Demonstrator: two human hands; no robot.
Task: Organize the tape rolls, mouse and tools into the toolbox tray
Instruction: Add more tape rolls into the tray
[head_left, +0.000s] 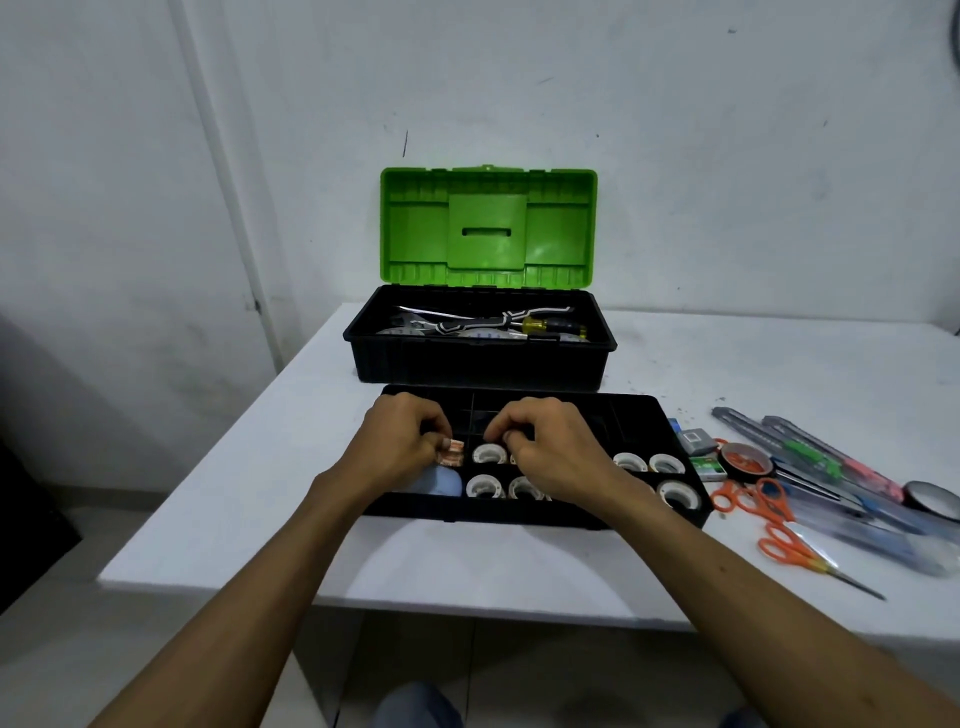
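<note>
The job looks about half done. The tray (691, 512) lies toward the front edge of the surface (234, 499), just in front of the open toolbox (478, 364). Several white tape rolls (489, 454) already stand in its compartments: a group near the middle and more at its right end. The blue mouse (441, 482) sits in the tray's near-left compartment.

What is left lies toward the right edge of the surface, outside the tray: orange scissors (795, 553), two cutters (831, 457), a black tape roll (748, 475), another dark roll (935, 501) at the very edge, and a few small boxes touching or just beside the tray's right wall. By my reckoning the tools are the main work remaining.

Both arms reach forward over the front edge, hands side by side above the tray's left half. The left hand (400, 436) pinches a small orange-and-white packet (451, 453) just above the mouse's compartment. The right hand (545, 447) hangs with fingers curled down toward the middle rolls — whether it grips anything I cannot tell, since the knuckles hide the fingertips.
</note>
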